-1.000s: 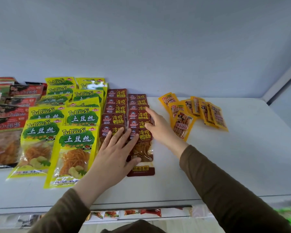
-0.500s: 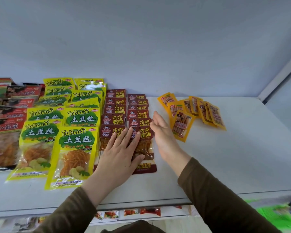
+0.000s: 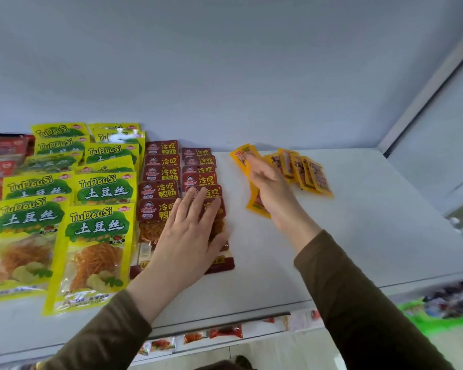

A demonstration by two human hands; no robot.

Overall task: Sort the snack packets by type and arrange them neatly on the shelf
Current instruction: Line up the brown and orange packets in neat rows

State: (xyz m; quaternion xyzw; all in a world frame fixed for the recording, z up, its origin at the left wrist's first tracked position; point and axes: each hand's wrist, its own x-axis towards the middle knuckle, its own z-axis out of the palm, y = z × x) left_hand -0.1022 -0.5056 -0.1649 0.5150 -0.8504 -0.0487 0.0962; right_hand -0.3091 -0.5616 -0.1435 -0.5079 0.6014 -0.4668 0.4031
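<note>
While the left hand (image 3: 190, 236) lies flat with straight fingers on the dark red packets (image 3: 162, 172) mid-shelf (image 3: 358, 236), the right hand (image 3: 267, 182) hovers loose-fingered over the scattered orange packets (image 3: 312, 173); yellow packets (image 3: 38, 188) sit left.

Olive-brown long sleeves (image 3: 358, 303), bare hands
</note>
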